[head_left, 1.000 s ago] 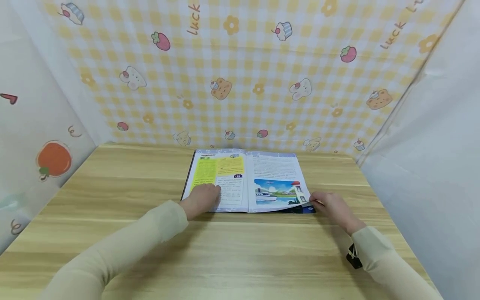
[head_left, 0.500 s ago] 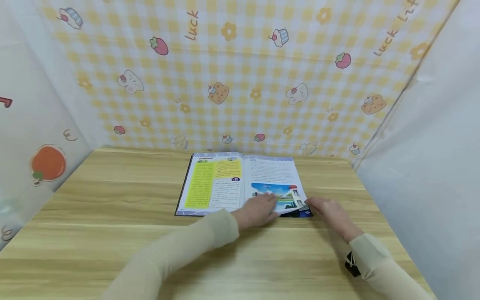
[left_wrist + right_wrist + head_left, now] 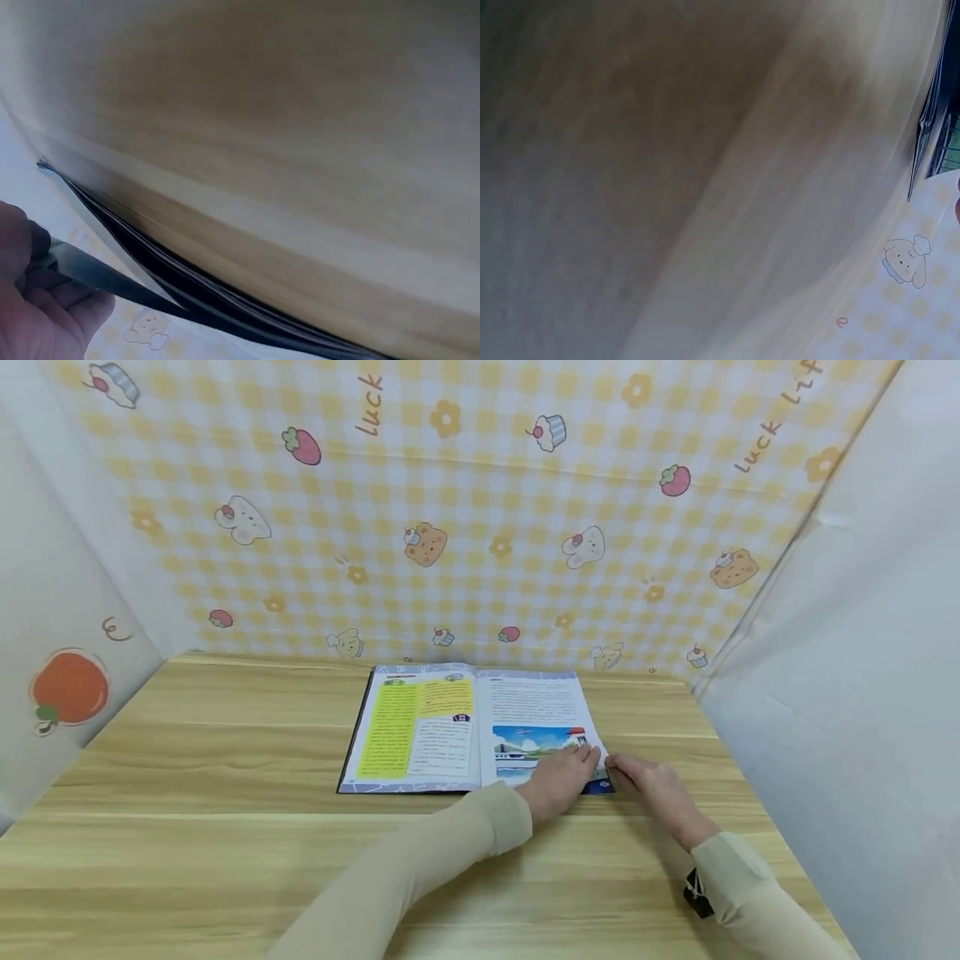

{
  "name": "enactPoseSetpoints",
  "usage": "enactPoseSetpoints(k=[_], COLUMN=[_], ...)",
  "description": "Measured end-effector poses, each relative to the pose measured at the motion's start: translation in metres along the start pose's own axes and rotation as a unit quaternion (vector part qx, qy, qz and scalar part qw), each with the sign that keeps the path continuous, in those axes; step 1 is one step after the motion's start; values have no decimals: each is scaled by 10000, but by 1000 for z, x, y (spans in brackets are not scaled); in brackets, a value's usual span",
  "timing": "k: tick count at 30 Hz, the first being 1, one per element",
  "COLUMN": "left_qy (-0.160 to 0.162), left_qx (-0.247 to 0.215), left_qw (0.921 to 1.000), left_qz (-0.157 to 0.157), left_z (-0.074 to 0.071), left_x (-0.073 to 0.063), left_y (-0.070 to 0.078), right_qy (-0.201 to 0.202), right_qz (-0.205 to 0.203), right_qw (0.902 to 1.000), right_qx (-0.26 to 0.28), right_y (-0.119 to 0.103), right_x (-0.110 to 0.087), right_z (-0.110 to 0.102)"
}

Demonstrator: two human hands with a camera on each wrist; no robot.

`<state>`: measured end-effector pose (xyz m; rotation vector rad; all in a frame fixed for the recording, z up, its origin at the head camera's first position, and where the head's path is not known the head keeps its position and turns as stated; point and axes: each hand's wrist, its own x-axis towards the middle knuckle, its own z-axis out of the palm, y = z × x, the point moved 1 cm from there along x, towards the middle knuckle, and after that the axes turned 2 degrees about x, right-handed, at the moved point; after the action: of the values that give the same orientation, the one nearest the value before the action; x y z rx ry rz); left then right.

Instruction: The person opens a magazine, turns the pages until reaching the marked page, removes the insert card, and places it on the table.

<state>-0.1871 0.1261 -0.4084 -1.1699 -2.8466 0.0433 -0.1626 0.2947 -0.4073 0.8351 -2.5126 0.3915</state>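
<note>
An open book [image 3: 420, 693] lies on the wooden table, a text page with yellow and green blocks on its left and a page with a seaside picture on its right. Over the lower part of that right-hand page rests my left hand [image 3: 558, 781], fingers stretched toward the page's outer edge. My right hand [image 3: 652, 785] pinches the loose lower corner of the same page, and a strip of dark blue page [image 3: 598, 787] shows beneath. In the left wrist view, fingers [image 3: 86, 311] curl about the lifted page [image 3: 105, 274]. Only a sliver of finger enters the right wrist view.
The wooden table [image 3: 225, 860] reaches the yellow checked cloth [image 3: 480, 485] behind the book. White walls [image 3: 862, 652] stand at both sides. A small black device [image 3: 697, 893] sits at my right wrist.
My left hand has left the left-hand page and moved right across the book onto the picture page. The right hand has stayed at the page's lower corner.
</note>
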Motion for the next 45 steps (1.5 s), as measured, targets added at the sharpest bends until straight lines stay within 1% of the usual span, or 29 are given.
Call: enactPoseSetpoints(k=[3, 6, 7, 9, 10, 12, 16, 18, 20, 22, 23, 25, 26, 28, 30, 31, 32, 34, 38, 39, 41, 43, 45], left_qy=[335, 699, 765, 747, 702, 509, 89, -177, -366, -463, -422, -342, -352, -420, -570, -612, -643, -590, -668, -711, -867, -909, -886], left_qx=[-66, -124, -120, -148, -132, -52, 246, 469, 701, 929, 1028, 1238, 1370, 1684, 1972, 2031, 2030, 1861, 1476, 1439, 1535, 1671, 1827], left_qw=[9994, 9974, 9969, 9966, 9966, 9971, 9965, 9950, 9922, 9893, 9884, 9866, 9854, 9818, 9772, 9761, 9762, 9801, 9859, 9859, 9829, 9800, 9775], left_qz=[15, -78, -136, -309, -405, -571, -789, -860, -959, -1024, -1033, -1007, -943, -773, -550, -465, -404, -368, -429, -476, -542, -584, -565], left_z=[0, 1, 1, 2, 2, 2, 6, 8, 10, 11, 12, 13, 14, 15, 15, 14, 13, 11, 5, 3, 0, -1, -2], left_x=[-3, -5, -6, -7, -8, -9, -14, -17, -20, -24, -26, -29, -30, -32, -33, -33, -34, -34, -37, -39, -42, -46, -49], left_y=[-7, -16, -19, -25, -28, -33, -43, -48, -53, -57, -59, -62, -63, -65, -66, -67, -67, -68, -70, -71, -72, -74, -76], right_qy=[20, -40, -96, -293, -421, -722, -1288, -1535, -1772, -1952, -2012, -2089, -2103, -2120, -2130, -2137, -2137, -2131, -2097, -2085, -2085, -2084, -2076], right_qz=[261, 510, 536, 526, 490, 419, 342, 354, 376, 427, 460, 508, 519, 516, 499, 504, 505, 519, 525, 524, 502, 480, 454], right_qw=[9995, 9984, 9982, 9978, 9975, 9959, 9899, 9862, 9822, 9786, 9772, 9754, 9750, 9746, 9745, 9743, 9743, 9743, 9751, 9754, 9755, 9757, 9759], right_qx=[156, 247, 259, 261, 299, 338, 492, 516, 488, 492, 492, 484, 504, 497, 491, 496, 505, 509, 500, 493, 487, 486, 491], right_y=[0, 0, 0, 0, 0, -1, -3, -5, -6, -7, -8, -8, -8, -9, -9, -9, -9, -9, -8, -7, -7, -6, -6], right_x=[2, 3, 3, 3, 3, 2, 1, 1, 1, 1, 1, 1, 2, 2, 3, 3, 3, 3, 3, 3, 3, 2, 2], right_z=[0, 0, 1, 3, 5, 8, 12, 13, 13, 13, 13, 13, 13, 13, 14, 14, 14, 14, 13, 12, 12, 11, 11])
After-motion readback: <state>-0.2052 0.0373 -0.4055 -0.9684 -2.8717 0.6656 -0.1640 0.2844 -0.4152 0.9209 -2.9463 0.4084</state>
